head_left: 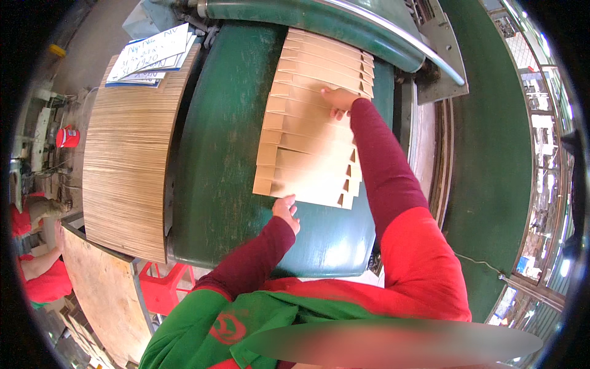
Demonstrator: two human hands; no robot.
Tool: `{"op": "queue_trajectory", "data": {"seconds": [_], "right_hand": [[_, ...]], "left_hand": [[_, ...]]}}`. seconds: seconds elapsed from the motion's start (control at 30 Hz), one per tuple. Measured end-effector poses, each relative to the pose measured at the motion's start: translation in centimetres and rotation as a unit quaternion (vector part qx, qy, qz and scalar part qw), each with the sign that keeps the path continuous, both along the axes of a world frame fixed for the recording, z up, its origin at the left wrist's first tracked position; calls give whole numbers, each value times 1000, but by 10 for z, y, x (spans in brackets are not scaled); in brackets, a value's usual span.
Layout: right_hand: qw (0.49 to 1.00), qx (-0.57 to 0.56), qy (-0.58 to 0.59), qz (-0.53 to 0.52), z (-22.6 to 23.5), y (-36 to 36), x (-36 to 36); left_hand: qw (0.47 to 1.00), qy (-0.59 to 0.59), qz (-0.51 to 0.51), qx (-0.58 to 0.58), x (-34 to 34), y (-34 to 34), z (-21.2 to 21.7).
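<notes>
A row of overlapping flat brown paper bags or folded cardboard pieces (313,166) lies shingled on a green conveyor belt (215,154), running from near me to under a green roller. My right hand (339,102) reaches over the middle of the row, thumb and fingers apart, touching or just above the pieces. At the near left corner of the row is my left hand (286,214). Its fingers are loosely bent and apart, with the tips at the edge of the closest piece. Neither hand shows anything gripped.
The green roller (319,27) and a metal bar cross the far end. Left of the belt stands a tall stack of brown sheets (126,166) topped with handwritten white cards (153,55). A red stool (163,286), a wooden board (104,289) and another person's arm (46,264) are lower left.
</notes>
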State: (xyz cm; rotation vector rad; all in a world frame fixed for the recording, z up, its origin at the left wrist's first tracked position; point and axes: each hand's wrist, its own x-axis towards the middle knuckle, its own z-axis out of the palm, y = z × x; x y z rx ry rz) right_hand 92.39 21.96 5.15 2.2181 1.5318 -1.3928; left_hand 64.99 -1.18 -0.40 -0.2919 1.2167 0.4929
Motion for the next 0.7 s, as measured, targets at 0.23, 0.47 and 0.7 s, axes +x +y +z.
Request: {"op": "queue_trajectory", "data": {"seconds": [0.23, 0.47, 0.7], "right_hand": [[937, 308, -154, 64, -33, 26, 14], [899, 352, -259, 21, -61, -18, -22], [922, 302, -241, 14, -47, -85, -94]], "left_hand": [[958, -242, 150, 16, 18, -15, -13], [949, -279, 62, 130, -7, -32, 13], [924, -288, 57, 246, -86, -76, 15]]}}
